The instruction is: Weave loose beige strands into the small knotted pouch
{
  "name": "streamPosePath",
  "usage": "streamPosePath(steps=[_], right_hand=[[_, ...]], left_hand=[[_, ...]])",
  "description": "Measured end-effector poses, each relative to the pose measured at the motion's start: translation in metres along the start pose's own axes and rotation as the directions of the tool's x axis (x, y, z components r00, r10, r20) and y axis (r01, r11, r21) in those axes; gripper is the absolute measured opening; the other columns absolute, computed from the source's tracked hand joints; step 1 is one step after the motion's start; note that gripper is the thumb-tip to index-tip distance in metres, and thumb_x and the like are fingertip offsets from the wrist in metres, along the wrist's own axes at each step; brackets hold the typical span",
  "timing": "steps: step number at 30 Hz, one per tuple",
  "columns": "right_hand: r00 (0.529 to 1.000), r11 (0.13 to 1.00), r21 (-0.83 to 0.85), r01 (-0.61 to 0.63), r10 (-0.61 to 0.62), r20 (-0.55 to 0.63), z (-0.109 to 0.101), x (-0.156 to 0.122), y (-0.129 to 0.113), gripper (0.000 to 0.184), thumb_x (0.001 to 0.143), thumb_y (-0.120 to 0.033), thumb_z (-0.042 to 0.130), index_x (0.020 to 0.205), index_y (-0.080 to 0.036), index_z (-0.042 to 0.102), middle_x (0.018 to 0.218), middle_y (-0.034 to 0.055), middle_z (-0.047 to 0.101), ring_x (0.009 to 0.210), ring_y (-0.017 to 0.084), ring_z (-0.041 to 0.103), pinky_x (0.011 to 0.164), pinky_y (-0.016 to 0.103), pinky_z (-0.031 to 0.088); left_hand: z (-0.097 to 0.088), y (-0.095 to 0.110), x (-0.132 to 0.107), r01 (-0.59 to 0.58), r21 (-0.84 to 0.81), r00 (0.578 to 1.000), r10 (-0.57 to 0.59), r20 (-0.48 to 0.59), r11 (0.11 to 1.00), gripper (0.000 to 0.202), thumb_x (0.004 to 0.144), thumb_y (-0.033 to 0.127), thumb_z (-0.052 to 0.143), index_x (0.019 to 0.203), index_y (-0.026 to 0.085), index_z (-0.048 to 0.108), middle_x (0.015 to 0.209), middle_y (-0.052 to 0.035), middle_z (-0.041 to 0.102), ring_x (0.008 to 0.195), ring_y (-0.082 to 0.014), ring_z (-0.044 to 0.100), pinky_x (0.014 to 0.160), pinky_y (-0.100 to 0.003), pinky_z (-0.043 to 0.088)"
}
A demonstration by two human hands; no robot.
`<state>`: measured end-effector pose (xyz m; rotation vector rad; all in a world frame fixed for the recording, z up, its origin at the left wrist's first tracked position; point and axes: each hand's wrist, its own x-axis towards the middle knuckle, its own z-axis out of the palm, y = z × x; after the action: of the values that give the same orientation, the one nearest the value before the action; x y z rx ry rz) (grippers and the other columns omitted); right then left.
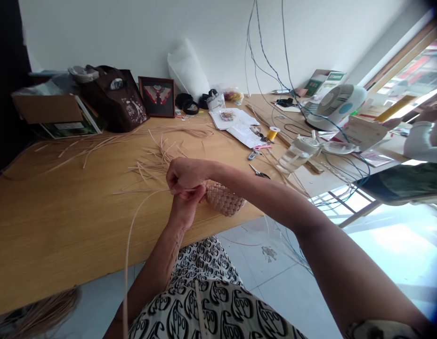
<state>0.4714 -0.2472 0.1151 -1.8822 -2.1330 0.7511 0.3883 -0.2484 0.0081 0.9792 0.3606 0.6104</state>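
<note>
A small woven basket (pixel 225 200) of pale strips rests near the table's front edge, partly behind my right forearm. Loose strips (pixel 162 157) fan out from the work to the far left. My left hand (pixel 186 207) is closed at the left edge of the weave, its thumb uppermost. Crossing over from the right, my right hand (pixel 186 175) is curled shut right above it, pinching a long pale strip (pixel 128 245) that loops down on the left. My fingers hide the exact spot where the strip meets the weave.
Scissors (pixel 259 173), a blue cutter (pixel 253 154), a yellow spool (pixel 272 133) and a clear water jug (pixel 298 153) stand to the right. Behind are papers (pixel 245 134), a framed moth (pixel 157 97) and a brown bag (pixel 116 101). Blue cables (pixel 271 66) hang near a fan (pixel 335 107).
</note>
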Motion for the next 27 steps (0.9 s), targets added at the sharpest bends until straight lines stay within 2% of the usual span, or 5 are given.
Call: streamPosePath(steps=[7,11,16,22,27], right_hand=[[0.965,0.997,0.031,0.068,-0.058,-0.256,-0.004,-0.020,0.012,0.018,0.078,-0.015,0.054,0.089,-0.010,0.067,0.073,0.0005,0.062,0.064,0.008,0.048,0.061,0.020,0.035],[0.813,0.999,0.017,-0.039,0.042,-0.580,-0.006,-0.063,0.019,0.025,0.084,-0.025,0.050,0.100,-0.013,0.065,0.083,0.0036,0.064,0.069,0.010,0.052,0.066,0.024,0.038],[0.680,0.989,0.049,-0.140,0.132,-0.722,0.030,-0.108,0.029,0.024,0.087,-0.033,0.050,0.094,-0.016,0.065,0.092,0.0070,0.063,0.085,0.016,0.058,0.076,0.030,0.043],[0.683,0.980,-0.059,-0.191,0.089,-0.725,0.075,-0.128,0.039,0.052,0.076,-0.042,0.065,0.120,-0.018,0.053,0.118,0.0140,0.052,0.109,0.025,0.049,0.090,0.041,0.041],[0.742,0.977,0.003,-0.215,0.166,-0.649,0.052,-0.126,0.038,0.026,0.087,-0.036,0.049,0.097,-0.017,0.064,0.099,0.0086,0.062,0.091,0.018,0.057,0.080,0.032,0.043]], left_hand=[[-0.005,0.003,0.005,0.065,-0.093,0.998,-0.066,0.000,0.993,0.026,0.055,0.032,0.079,0.069,0.013,0.067,0.073,-0.0030,0.065,0.067,-0.0096,0.054,0.058,-0.021,0.040],[-0.009,0.003,0.007,0.074,-0.154,0.997,-0.075,0.001,0.985,0.027,0.059,0.034,0.077,0.073,0.012,0.069,0.074,-0.0042,0.065,0.061,-0.0074,0.052,0.057,-0.021,0.039],[-0.012,0.003,0.009,0.029,-0.180,0.999,-0.024,0.027,0.983,0.024,0.064,0.033,0.074,0.072,0.011,0.069,0.066,-0.0013,0.059,0.056,-0.0052,0.046,0.054,-0.019,0.038],[-0.011,0.003,0.009,0.005,-0.081,1.000,-0.007,-0.029,0.997,0.029,0.064,0.038,0.073,0.073,0.012,0.068,0.061,-0.0002,0.057,0.053,-0.0059,0.047,0.054,-0.019,0.040],[-0.008,0.006,0.006,-0.022,0.088,1.000,0.021,0.005,0.996,0.031,0.068,0.042,0.068,0.073,0.011,0.066,0.056,0.0002,0.055,0.050,-0.0072,0.046,0.051,-0.020,0.040]])
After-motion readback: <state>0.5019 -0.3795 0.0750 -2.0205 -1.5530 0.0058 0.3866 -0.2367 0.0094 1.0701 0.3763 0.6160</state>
